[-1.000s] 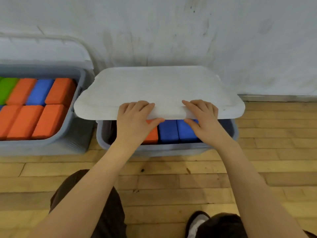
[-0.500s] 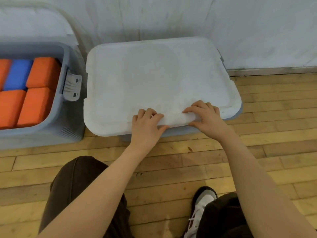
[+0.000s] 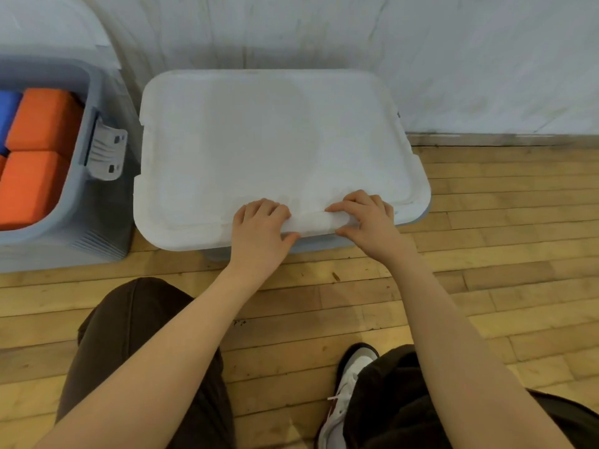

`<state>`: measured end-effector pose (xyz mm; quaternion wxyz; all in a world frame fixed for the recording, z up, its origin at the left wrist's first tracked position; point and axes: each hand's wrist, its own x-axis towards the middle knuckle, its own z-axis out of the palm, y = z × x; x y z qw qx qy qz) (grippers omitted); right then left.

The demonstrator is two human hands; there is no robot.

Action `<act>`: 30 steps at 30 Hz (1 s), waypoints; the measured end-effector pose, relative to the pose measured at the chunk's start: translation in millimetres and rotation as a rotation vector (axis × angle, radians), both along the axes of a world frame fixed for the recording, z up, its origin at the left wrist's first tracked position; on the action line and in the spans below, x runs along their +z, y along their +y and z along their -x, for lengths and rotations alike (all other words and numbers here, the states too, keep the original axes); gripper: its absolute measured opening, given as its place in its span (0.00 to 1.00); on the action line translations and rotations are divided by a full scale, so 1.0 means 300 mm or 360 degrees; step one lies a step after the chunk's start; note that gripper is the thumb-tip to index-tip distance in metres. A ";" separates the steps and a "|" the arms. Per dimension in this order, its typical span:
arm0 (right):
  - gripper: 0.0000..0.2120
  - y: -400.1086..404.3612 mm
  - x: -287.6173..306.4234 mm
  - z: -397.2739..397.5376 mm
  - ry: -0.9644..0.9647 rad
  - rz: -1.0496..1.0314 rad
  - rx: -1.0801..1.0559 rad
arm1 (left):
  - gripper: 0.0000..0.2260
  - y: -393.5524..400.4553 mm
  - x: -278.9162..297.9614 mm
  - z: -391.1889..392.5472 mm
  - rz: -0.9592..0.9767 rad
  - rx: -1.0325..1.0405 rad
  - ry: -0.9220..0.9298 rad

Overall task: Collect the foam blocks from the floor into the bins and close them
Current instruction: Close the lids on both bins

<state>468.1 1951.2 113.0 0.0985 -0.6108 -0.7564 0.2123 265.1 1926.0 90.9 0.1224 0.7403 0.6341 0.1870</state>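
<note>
A white lid (image 3: 265, 150) lies flat on the right grey bin (image 3: 418, 218) against the wall and hides the blocks inside. My left hand (image 3: 261, 234) grips the lid's near edge, fingers curled on top and thumb under the rim. My right hand (image 3: 368, 218) holds the same edge just to the right in the same way. At the left stands a second grey bin (image 3: 94, 215) with no lid on it, holding orange foam blocks (image 3: 35, 157) and a blue one (image 3: 8, 108).
A white latch (image 3: 107, 150) hangs on the left bin's right side. Another white lid (image 3: 55, 30) leans on the wall behind that bin. My dark-trousered knees and a white shoe (image 3: 343, 396) are on the wooden floor close in front.
The lid has come down from its tilted, half-raised position onto the right bin, covering the blue and orange blocks. Both hands stayed on its near edge and now curl tighter.
</note>
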 end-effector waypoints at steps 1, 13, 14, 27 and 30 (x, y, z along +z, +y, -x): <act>0.17 0.001 0.007 0.004 -0.0059 0.0007 0.0021 | 0.14 0.006 0.011 -0.004 0.0047 -0.0010 0.0021; 0.17 0.199 0.149 -0.142 -0.0036 -0.0189 -0.0198 | 0.19 0.216 0.128 -0.210 0.0001 -0.0148 0.0065; 0.17 0.231 0.149 -0.160 0.0048 -0.0200 -0.0284 | 0.19 0.246 0.133 -0.244 -0.0008 -0.0152 0.0066; 0.22 0.458 -0.070 -0.395 0.0065 -0.0015 -0.0537 | 0.25 0.556 0.023 -0.586 0.0369 -0.0023 0.0382; 0.20 0.453 -0.085 -0.411 0.0005 -0.0076 -0.0497 | 0.24 0.546 0.013 -0.598 0.0377 -0.0037 0.0420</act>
